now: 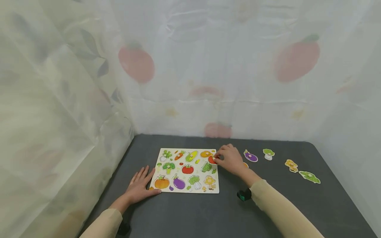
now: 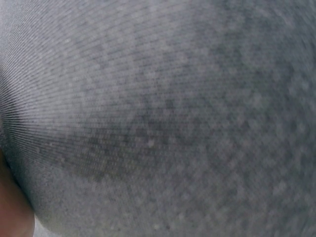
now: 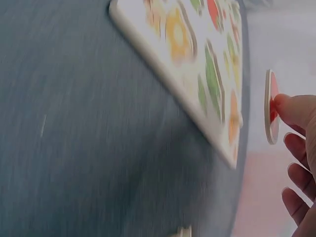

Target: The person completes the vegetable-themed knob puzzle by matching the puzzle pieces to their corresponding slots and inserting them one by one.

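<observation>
Dark table (image 1: 208,215), left hand (image 1: 140,186) flat beside puzzle board (image 1: 187,170), right hand (image 1: 230,160) pinching red piece (image 1: 212,160)

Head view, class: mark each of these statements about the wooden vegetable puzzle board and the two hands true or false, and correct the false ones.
1. The right hand pinches a red round puzzle piece above the white wooden vegetable puzzle board. True.
2. The left hand holds a purple aubergine piece. False: it lies flat on the dark grey table at the board's left edge and holds nothing.
3. Loose pieces lie on the table right of the board. True: among them a purple aubergine piece.
4. The board stands upright. False: it lies flat.
</observation>
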A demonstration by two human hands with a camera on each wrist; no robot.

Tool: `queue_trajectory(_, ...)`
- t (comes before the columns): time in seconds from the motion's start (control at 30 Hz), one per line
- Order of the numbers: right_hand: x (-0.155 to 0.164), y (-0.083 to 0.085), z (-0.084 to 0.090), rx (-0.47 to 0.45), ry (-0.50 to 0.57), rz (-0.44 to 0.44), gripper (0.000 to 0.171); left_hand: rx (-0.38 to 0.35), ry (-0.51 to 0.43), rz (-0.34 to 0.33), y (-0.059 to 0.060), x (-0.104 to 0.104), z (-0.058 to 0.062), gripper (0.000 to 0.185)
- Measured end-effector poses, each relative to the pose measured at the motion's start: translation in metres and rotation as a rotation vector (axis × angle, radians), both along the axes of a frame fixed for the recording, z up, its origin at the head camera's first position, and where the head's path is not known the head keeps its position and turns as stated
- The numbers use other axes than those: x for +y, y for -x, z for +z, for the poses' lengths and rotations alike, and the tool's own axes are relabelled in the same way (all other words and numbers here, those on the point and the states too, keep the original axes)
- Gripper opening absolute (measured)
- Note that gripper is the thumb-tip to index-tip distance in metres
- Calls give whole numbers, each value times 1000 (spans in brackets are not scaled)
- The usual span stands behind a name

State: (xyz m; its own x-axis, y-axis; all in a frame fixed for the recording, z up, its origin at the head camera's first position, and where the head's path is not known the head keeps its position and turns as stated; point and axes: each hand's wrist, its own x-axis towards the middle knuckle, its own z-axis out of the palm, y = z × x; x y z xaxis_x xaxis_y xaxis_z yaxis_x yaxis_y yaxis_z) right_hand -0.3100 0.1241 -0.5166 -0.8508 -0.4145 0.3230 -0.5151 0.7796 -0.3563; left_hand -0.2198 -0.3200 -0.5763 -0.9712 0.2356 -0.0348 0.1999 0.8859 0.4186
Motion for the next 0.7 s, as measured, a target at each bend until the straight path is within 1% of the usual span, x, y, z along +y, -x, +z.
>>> queue_trajectory(0.07,-16,0,-1,-13,-9,14,7,-1,-5,-4,0,0,0,111)
queue_trajectory(0.2,-42,-1,-6,-52,-21,36,7,20,-26,-18,-2,0,2,110)
queue_trajectory(0.37,-67,1,-15,-52,-54,45,9,50,-49,-30,-4,0,1,108)
queue_trajectory(0.53,-90,1,-23,-63,-90,47,10,46,-42,-35,-3,-1,-1,109)
queue_trajectory(0.6,-98,1,-25,-72,-104,45,11,37,-24,-29,-2,-2,-4,109)
queue_trajectory(0.7,-107,1,-28,-94,-117,41,12,41,-31,-28,-2,-3,-5,109)
